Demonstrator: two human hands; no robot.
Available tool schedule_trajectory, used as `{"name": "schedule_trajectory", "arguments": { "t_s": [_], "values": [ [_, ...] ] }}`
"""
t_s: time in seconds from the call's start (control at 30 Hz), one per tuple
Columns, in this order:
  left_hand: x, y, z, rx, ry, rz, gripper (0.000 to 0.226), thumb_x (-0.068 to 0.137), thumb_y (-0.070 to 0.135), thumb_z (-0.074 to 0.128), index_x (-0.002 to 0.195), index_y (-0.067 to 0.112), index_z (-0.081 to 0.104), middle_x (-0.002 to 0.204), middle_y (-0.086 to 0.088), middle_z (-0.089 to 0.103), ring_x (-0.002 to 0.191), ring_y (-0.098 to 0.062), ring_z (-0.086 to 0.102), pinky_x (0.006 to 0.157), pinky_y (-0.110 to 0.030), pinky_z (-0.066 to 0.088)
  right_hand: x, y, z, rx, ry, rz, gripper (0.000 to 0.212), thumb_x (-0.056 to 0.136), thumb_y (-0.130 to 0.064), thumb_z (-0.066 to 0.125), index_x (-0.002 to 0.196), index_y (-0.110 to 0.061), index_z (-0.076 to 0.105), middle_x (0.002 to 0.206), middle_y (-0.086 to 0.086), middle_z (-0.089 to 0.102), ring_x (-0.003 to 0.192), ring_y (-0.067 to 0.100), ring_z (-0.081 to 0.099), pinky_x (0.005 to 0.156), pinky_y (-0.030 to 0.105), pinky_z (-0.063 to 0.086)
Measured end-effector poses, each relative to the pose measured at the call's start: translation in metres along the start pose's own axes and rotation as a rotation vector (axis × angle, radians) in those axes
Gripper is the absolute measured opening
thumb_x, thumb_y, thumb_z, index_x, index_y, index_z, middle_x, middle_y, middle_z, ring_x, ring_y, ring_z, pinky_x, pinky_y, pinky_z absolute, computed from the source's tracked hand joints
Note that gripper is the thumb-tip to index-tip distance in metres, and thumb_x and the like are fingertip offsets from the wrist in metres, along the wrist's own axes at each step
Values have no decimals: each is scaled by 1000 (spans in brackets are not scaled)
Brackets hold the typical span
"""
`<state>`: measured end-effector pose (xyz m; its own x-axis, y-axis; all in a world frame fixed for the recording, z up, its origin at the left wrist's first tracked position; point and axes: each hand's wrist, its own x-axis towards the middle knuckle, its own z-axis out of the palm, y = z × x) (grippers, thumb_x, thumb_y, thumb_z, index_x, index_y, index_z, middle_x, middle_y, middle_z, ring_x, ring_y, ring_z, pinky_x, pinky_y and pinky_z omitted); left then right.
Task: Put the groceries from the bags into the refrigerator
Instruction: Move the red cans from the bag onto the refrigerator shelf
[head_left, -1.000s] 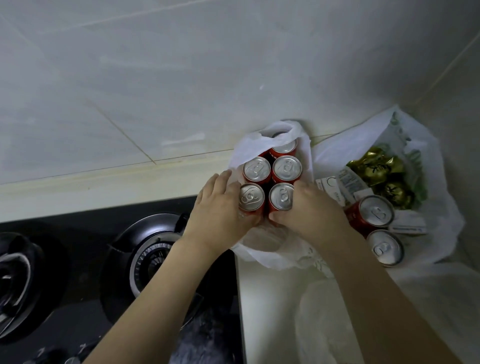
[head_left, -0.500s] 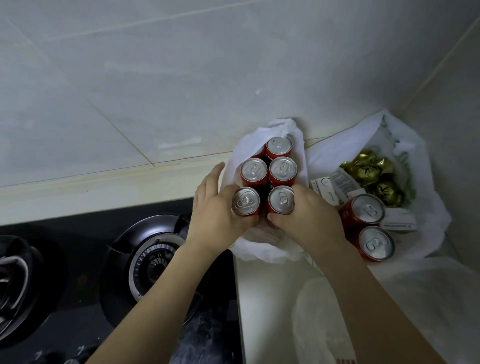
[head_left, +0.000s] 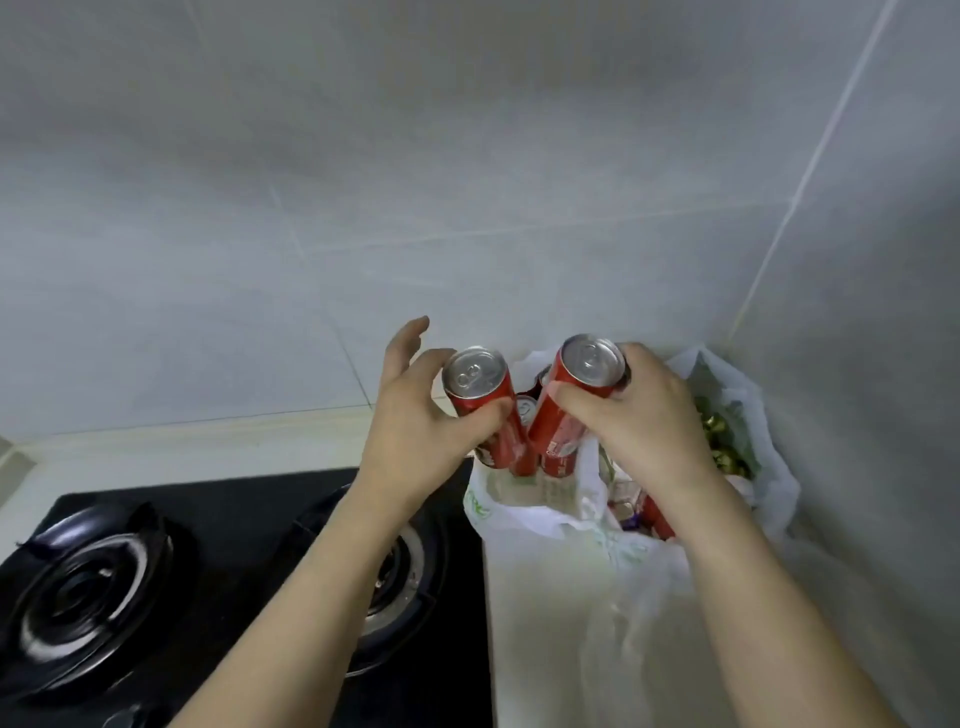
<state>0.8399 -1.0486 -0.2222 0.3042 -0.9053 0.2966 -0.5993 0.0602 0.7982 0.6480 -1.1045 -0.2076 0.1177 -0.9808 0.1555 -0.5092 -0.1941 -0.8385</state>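
My left hand (head_left: 415, 421) grips a red soda can (head_left: 485, 402), lifted above a white plastic bag (head_left: 524, 506). My right hand (head_left: 639, 415) grips a second red can (head_left: 574, 387), tilted toward the first, the two cans touching low down. Other red cans (head_left: 524, 410) stay in the bag behind and below them, mostly hidden. A second white bag (head_left: 763, 467) at the right holds gold-wrapped items (head_left: 722, 447), small packets and another red can (head_left: 657, 517), partly covered by my right forearm.
A black gas hob (head_left: 218, 551) with two burners lies to the left, its right edge beside the bags. The pale counter (head_left: 545, 623) runs toward me. Grey tiled walls meet in a corner behind the bags. A crumpled clear plastic bag (head_left: 675, 623) lies at lower right.
Both hands have lifted one can each up out of the bag; earlier they were gripping the front cans still standing in the pack. The camera view has tilted upward.
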Motion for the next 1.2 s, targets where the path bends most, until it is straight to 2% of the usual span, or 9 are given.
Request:
{"name": "schedule_trajectory", "arguments": {
  "t_s": [0.13,0.23,0.33,0.4,0.47,0.53,0.67,0.9,1.2],
  "values": [
    [-17,53,-36,-300,169,4,45,68,43,79,108,44,60,134,14,54,122,2,52,98,-21,44,-24,-50,-20,364,114,-65,36,74,-44,79,100,-32,59,92,-14,66,78,-8,63,61,9,45],
    [-28,83,-57,-536,247,30,36,79,32,76,111,30,60,101,11,69,94,-3,67,79,-23,53,-42,-83,-24,607,145,-76,34,77,-44,77,101,-35,56,99,-9,67,87,4,67,76,27,56],
    [-40,99,-74,-616,304,34,32,76,41,73,104,38,59,106,-4,71,98,-23,70,84,-43,59,-55,-104,-22,744,129,-68,32,74,-47,77,97,-37,56,100,-4,69,92,16,69,85,45,58],
    [-50,103,-84,-618,357,29,32,72,47,71,100,41,58,106,-8,70,96,-30,70,86,-51,58,-64,-114,-18,778,94,-74,36,70,-52,76,98,-38,58,101,0,70,92,20,70,86,50,57],
    [-60,103,-94,-615,406,15,35,71,49,71,102,38,58,103,-8,70,93,-29,71,84,-51,59,-73,-122,-13,792,56,-58,45,64,-59,76,100,-37,61,98,0,71,90,22,71,84,52,57],
    [-71,102,-102,-588,433,29,37,75,44,75,105,31,59,101,-3,71,90,-24,71,81,-42,60,-81,-129,-7,801,30,-42,50,61,-66,77,99,-36,64,95,1,73,89,24,72,84,55,57],
    [-90,96,-125,-544,484,25,27,84,26,78,106,22,63,94,6,72,82,-11,70,70,-21,55,-97,-146,7,804,11,-105,26,70,-50,79,90,-35,71,91,3,74,87,28,71,81,55,58],
    [-107,82,-161,-478,515,30,17,84,25,77,97,31,66,90,2,73,82,-23,72,80,-44,60,-121,-169,38,782,-43,-127,33,64,-52,77,90,-32,71,87,1,74,82,26,72,80,52,58],
    [-126,72,-187,-388,587,-23,19,79,34,76,95,35,67,90,2,73,82,-23,72,79,-48,60,-126,-180,65,809,-176,-164,34,64,-54,78,90,-33,70,88,5,73,84,30,71,80,58,57]
  ]
}}
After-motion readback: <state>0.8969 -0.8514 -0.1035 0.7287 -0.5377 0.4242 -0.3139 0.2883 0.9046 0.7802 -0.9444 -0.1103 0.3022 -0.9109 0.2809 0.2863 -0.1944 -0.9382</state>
